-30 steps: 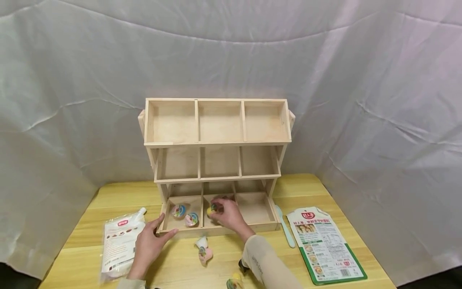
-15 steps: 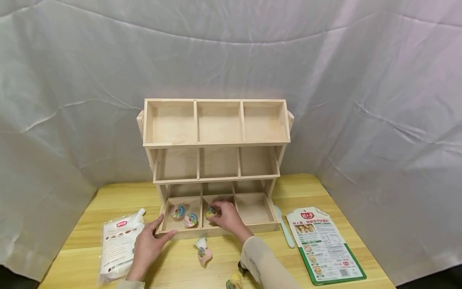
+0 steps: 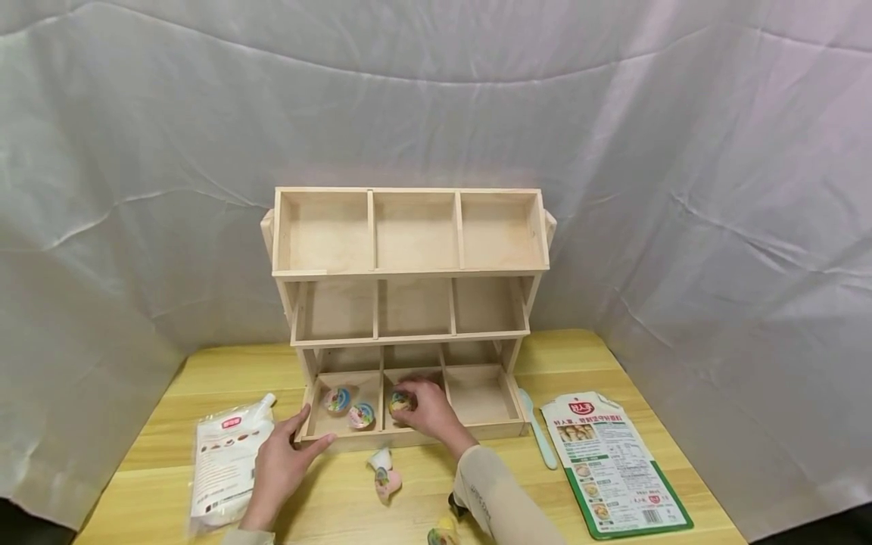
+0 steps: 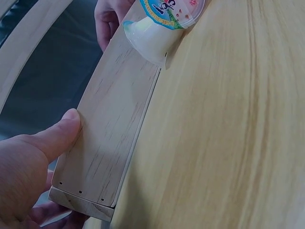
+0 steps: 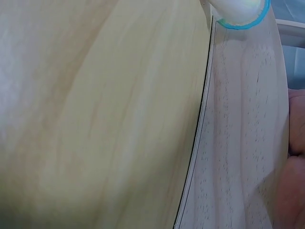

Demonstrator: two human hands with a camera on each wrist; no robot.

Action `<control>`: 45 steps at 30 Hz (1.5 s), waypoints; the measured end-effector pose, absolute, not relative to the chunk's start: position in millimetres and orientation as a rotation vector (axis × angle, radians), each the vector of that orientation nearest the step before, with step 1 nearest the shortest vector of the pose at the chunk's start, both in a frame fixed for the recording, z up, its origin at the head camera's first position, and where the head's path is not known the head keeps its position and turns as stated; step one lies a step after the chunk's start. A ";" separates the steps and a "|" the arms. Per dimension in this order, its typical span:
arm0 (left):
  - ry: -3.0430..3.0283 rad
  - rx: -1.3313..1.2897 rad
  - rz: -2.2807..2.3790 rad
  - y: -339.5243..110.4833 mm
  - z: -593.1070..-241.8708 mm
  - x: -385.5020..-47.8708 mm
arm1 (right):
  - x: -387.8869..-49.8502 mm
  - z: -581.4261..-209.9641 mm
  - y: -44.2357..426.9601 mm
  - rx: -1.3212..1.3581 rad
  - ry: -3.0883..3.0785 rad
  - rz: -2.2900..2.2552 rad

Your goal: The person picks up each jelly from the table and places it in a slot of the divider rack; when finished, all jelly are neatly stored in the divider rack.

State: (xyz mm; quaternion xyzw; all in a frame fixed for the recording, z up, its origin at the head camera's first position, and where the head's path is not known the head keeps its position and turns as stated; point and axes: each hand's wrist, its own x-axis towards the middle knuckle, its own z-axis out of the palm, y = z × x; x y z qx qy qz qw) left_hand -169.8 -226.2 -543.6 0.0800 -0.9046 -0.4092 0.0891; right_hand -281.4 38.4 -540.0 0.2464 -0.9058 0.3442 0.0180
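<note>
A three-tier wooden rack [image 3: 412, 273] with divided compartments stands on the table. My left hand [image 3: 281, 462] grips the lower tray's left front corner, thumb against the front board [image 4: 107, 119] and fingers round the side. My right hand [image 3: 432, 409] reaches into the bottom middle compartment and holds a yellow jelly cup [image 3: 400, 402] there by its edge; the fingers partly cover it. Two jelly cups, one with a blue-rimmed lid [image 3: 337, 399] and one beside it [image 3: 361, 414], lie in the bottom left compartment.
In front of the rack lie a white jelly cup [image 3: 380, 459] and a pink one [image 3: 387, 483]. A yellow cup [image 3: 443, 532] is near the front edge. A white spouted pouch [image 3: 232, 465] lies left; a pale green spoon [image 3: 540, 430] and a green-edged packet [image 3: 616, 465] lie right.
The yellow jelly cup has turned and settled slightly within the bottom middle compartment, with my right hand still at it. My left hand stays at the tray corner.
</note>
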 end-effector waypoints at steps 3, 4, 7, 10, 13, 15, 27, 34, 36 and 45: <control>-2.688 0.235 -1.216 -226.3 -543.9 -170.1 | -281.5 -539.4 38.7 0.777 -2.815 1.075; -2.688 0.235 -1.216 -226.4 -544.0 -170.2 | -281.6 -539.2 38.8 0.780 -2.815 1.078; -2.688 0.236 -1.216 -226.7 -543.9 -170.2 | -282.0 -539.3 38.9 0.792 -2.813 1.077; -2.689 0.240 -1.216 -226.9 -543.8 -170.0 | -282.8 -540.5 38.7 0.796 -2.816 1.079; -2.692 0.240 -1.217 -227.0 -544.3 -170.1 | -282.8 -541.1 39.2 0.789 -2.830 1.127; -2.694 0.238 -1.220 -226.9 -545.0 -170.3 | -282.6 -541.3 39.8 0.791 -2.826 1.163; -2.695 0.223 -1.214 -228.3 -546.6 -171.2 | -284.6 -540.3 40.5 0.820 -2.850 1.197; -2.699 0.233 -1.224 -227.4 -546.5 -170.7 | -284.2 -534.8 44.2 0.843 -2.910 1.196; -2.703 0.237 -1.226 -227.4 -546.8 -170.6 | -283.1 -532.9 45.9 0.850 -2.915 1.180; -2.700 0.233 -1.212 -228.5 -547.7 -171.1 | -269.5 -515.7 63.7 0.936 -2.818 1.211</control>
